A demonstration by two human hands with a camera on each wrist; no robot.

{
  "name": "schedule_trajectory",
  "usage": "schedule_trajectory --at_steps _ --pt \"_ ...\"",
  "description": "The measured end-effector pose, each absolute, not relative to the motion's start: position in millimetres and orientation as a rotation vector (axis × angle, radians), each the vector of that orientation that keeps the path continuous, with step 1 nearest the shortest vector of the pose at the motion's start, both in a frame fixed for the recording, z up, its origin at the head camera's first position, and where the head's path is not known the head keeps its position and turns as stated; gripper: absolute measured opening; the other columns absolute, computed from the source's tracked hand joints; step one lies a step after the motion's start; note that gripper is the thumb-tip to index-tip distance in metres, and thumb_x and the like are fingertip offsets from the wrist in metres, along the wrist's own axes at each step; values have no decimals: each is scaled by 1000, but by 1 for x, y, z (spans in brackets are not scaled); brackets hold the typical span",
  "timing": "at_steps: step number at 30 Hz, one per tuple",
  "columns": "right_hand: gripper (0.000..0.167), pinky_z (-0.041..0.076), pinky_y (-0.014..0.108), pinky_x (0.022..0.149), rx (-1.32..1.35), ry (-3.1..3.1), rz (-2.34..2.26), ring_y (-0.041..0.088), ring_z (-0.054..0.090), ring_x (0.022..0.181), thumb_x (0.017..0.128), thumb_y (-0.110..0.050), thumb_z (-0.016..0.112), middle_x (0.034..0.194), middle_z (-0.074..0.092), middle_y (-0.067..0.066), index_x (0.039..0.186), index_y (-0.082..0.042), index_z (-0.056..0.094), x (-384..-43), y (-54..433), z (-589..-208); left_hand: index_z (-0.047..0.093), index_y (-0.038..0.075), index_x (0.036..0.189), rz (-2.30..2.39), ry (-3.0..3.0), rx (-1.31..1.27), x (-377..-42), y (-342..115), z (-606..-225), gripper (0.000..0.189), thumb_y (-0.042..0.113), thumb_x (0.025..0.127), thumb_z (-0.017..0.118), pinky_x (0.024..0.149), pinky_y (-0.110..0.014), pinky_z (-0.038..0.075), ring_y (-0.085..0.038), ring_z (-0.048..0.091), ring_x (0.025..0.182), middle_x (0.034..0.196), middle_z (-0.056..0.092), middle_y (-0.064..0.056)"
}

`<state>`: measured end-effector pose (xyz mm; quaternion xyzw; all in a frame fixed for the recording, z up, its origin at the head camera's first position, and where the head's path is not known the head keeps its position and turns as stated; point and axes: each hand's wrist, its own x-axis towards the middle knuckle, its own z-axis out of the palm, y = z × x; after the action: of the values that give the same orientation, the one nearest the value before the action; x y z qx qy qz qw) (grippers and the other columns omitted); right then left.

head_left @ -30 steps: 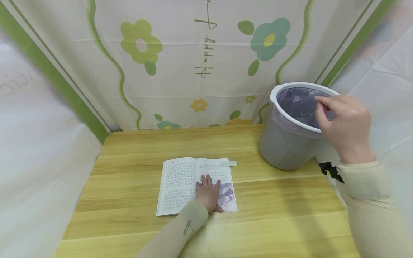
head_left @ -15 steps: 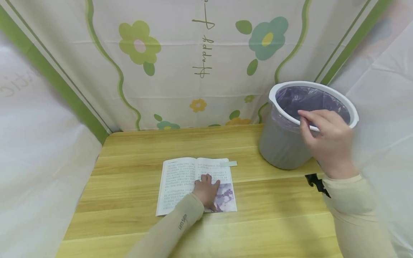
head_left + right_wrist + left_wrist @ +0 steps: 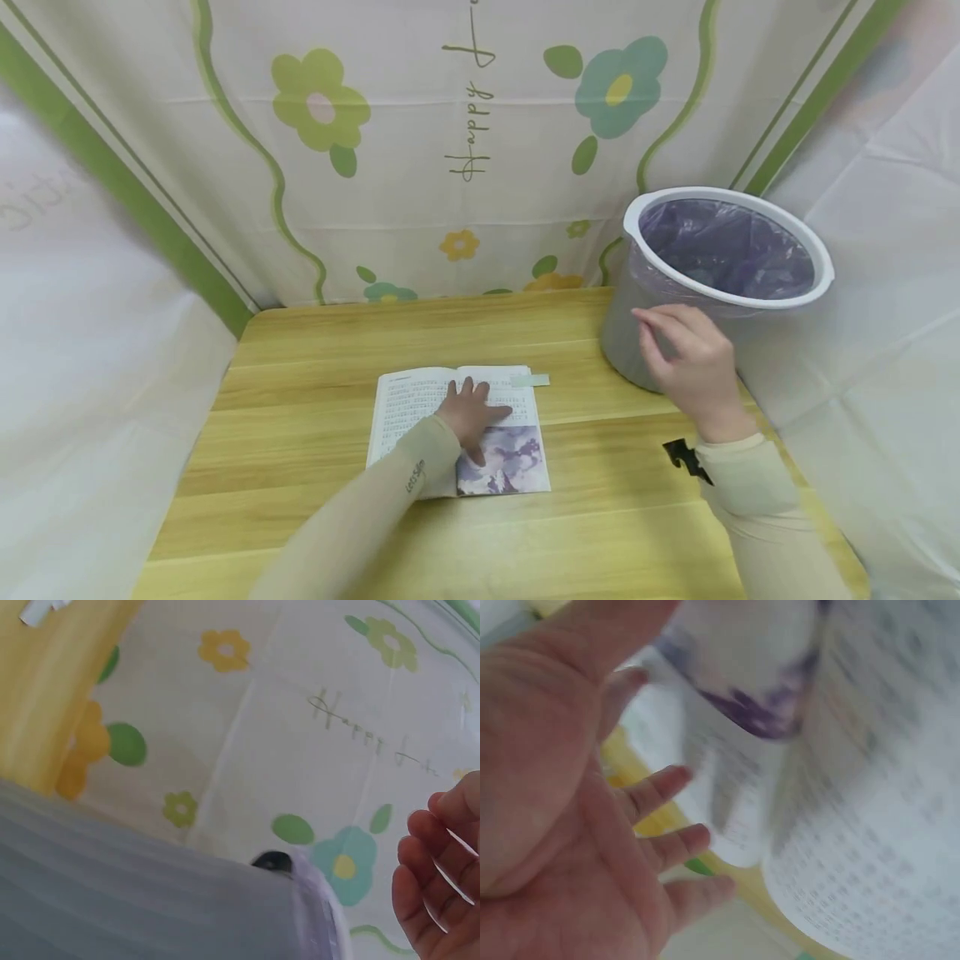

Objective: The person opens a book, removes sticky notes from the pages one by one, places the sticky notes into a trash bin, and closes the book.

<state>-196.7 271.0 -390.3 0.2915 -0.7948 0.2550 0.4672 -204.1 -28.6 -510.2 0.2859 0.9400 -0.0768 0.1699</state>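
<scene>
An open book point(image 3: 408, 417) lies on the wooden table, printed text on its left page and a purple-and-white picture point(image 3: 510, 462) on the lower right page. My left hand point(image 3: 468, 417) is over the book with its fingers spread; the left wrist view shows the fingers point(image 3: 656, 847) straight beside the printed pages point(image 3: 870, 825). A pale green strip point(image 3: 530, 381) juts past the upper right page edge. My right hand point(image 3: 693, 362) is in the air in front of the grey bin point(image 3: 630, 333). Its fingers point(image 3: 420, 900) are loosely bent, with nothing seen in them.
The bin has a white rim point(image 3: 821, 275) and a purple plastic liner point(image 3: 720, 242), and stands at the table's back right. Behind the table point(image 3: 300, 400) hangs a flowered cloth point(image 3: 465, 100). White sheeting point(image 3: 90, 375) closes off both sides.
My right hand has come down and left, from over the bin's mouth to in front of it. The left hand has shifted up and left on the book, uncovering more of the picture.
</scene>
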Motion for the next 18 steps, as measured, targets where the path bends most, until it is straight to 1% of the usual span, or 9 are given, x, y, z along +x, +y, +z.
schedule_trajectory --at_steps 2,4,8,11,13,16,18 --pt "22 49 29 83 742 -1983 645 33 65 82 89 -10 61 91 71 14 100 3 75 -199 267 -404 39 38 152 -182 2634 811 -208 -34 -510 104 55 61 85 115 -61 20 -46 19 145 159 24 -18" --pt "20 51 32 82 764 -2026 655 31 66 83 87 -7 64 92 71 13 101 2 75 -203 263 -418 36 38 153 -145 2602 804 -212 -38 -510 105 56 61 84 117 -57 17 -46 12 146 162 16 -19" --pt "21 56 38 78 798 -2176 651 28 67 84 82 1 71 94 71 11 102 1 74 -210 255 -449 34 37 154 -75 2550 806 -219 -41 -512 106 54 63 85 119 -51 15 -44 8 148 163 13 -18" --pt "23 58 42 76 815 -2356 616 28 69 87 82 0 75 99 71 12 105 0 74 -215 249 -471 32 36 155 -45 2531 812 -221 -41 -514 108 53 63 85 119 -50 16 -43 8 148 163 13 -17" --pt "23 58 44 79 828 -2489 581 30 69 92 85 -3 74 105 71 14 108 1 73 -220 245 -486 29 36 156 -56 2531 817 -221 -39 -515 110 53 63 85 119 -50 16 -43 7 148 164 12 -16" --pt "25 55 47 87 822 -2681 563 33 67 102 89 -5 72 113 70 16 113 0 72 -226 239 -505 25 38 157 -117 2547 822 -221 -35 -519 115 55 62 85 119 -48 17 -42 9 148 164 11 -16" --pt "26 53 49 92 816 -2779 555 34 65 108 90 -6 71 117 69 16 116 -1 71 -230 236 -517 19 40 158 -202 2562 828 -222 -31 -523 120 58 58 85 119 -47 18 -43 11 148 164 10 -16"
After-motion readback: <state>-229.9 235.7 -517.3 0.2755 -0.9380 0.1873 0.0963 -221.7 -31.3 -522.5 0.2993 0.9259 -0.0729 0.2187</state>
